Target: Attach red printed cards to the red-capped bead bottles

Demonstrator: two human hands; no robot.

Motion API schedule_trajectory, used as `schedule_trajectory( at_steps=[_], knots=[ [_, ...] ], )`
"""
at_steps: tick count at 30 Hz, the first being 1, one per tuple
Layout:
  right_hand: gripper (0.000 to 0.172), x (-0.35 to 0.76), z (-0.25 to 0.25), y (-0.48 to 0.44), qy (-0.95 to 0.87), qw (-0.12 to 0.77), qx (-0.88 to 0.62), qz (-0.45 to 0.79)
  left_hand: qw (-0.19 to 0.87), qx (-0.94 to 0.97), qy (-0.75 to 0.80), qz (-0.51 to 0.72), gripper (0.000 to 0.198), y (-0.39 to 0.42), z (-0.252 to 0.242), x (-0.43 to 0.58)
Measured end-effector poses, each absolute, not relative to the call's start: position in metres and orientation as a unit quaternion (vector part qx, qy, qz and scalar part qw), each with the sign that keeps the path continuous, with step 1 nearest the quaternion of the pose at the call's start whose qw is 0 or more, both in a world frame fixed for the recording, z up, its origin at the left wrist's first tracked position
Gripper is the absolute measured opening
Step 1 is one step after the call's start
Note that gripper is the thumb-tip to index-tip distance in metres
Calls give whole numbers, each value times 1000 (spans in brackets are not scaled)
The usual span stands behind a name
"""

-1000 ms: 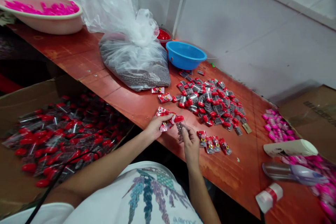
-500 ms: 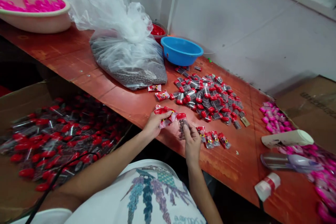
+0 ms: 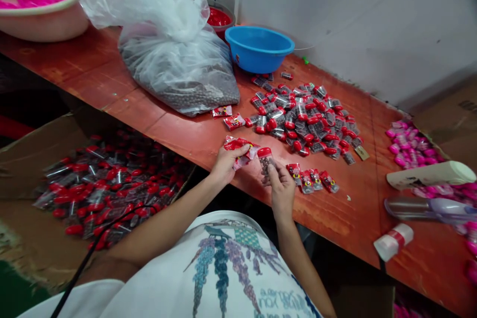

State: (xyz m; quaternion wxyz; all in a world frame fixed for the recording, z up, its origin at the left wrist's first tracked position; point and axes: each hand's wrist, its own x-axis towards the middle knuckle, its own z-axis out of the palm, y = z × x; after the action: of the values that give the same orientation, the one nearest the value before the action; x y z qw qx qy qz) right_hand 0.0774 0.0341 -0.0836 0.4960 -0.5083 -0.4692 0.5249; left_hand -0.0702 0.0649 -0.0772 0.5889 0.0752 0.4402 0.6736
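Between the fingers of my left hand (image 3: 224,165) are red printed packets (image 3: 240,148), closed in its grip. My right hand (image 3: 282,185) pinches a small clear container with a red cap (image 3: 265,155), dark beads showing inside. The two hands are close together above the table's front edge. Just right of my right hand lie several printed packets (image 3: 315,180). Two more packets (image 3: 234,121) rest beyond my left hand. Behind them spreads a heap of red-capped clear containers (image 3: 307,119).
A plastic bag of dark beads (image 3: 186,69), a blue basin (image 3: 259,48) and a pale basin of pink pieces (image 3: 40,20) stand on the red table (image 3: 346,223). Lower left, a cardboard box (image 3: 22,228) holds red-capped containers. At right lie a tumbler (image 3: 406,207), a white roll (image 3: 432,175) and pink pieces.
The camera view has shifted, so the table's things appear moved, the cardboard box further into view. Both hands still hold the same things in about the same pose.
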Motion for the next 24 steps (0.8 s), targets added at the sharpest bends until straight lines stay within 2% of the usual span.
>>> schedule_trajectory(
  at_steps=[9, 17, 24],
  knots=[
    [37, 75, -90, 32, -459, 492, -514, 532, 551, 113, 447, 696, 30, 61, -79, -65],
    [36, 72, -90, 29, -430, 469, -490, 595, 495, 197, 501, 682, 35, 56, -80, -67],
    [35, 71, -91, 30, -429, 500, -486, 574, 566, 201, 458, 656, 29, 52, -71, -72]
  ],
)
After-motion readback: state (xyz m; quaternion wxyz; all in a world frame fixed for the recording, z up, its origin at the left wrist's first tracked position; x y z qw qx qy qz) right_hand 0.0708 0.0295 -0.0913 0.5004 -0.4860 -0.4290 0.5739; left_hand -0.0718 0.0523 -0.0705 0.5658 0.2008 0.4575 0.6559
